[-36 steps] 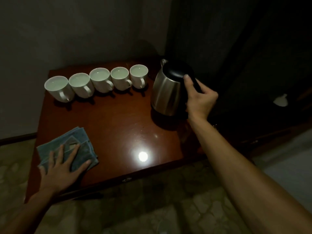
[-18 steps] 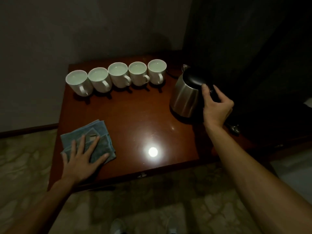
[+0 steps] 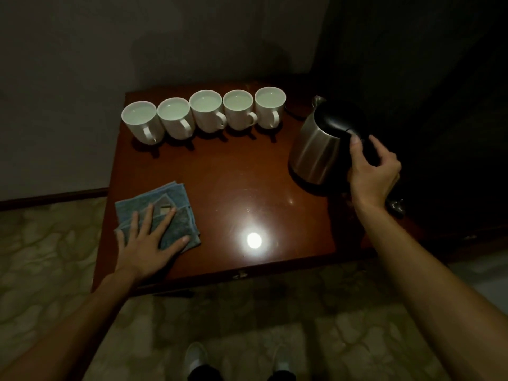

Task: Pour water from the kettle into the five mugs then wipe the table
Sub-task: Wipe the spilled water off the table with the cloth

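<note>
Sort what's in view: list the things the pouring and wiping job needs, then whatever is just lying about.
Job:
row of five white ceramic mugs
steel kettle with black lid
folded blue cloth
reddish-brown wooden table

Lying about:
dark cord behind the mugs
small dark object at the table's right edge

Dark red-brown wooden table [image 3: 233, 174], glossy, with a bright lamp reflection near the front edge. Along the far edge, a row of five white mugs [image 3: 207, 111], close together, handles toward the front, each holding water. At the right, a steel kettle [image 3: 316, 149] with black lid, standing upright. At front left, a folded blue cloth [image 3: 176, 207], lying flat.
</note>
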### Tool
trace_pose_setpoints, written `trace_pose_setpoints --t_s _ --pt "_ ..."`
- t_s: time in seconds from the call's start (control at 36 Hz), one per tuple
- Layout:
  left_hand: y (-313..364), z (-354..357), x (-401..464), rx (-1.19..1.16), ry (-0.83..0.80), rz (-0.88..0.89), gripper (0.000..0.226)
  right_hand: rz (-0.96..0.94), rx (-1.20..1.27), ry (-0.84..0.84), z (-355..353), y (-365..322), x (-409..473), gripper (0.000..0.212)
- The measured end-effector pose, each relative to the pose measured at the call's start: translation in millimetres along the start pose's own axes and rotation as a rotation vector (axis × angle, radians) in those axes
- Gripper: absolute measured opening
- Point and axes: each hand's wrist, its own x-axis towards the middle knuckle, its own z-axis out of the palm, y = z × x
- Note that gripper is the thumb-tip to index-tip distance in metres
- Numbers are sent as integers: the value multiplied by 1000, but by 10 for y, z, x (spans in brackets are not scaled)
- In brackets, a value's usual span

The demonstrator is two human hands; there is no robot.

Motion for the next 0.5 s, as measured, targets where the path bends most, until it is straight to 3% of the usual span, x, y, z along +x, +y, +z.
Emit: trace_pose_setpoints --t_s 0.5 --pt "-20 17 12 13 15 19 93 -84 -138 -4 -161 -191 11 68"
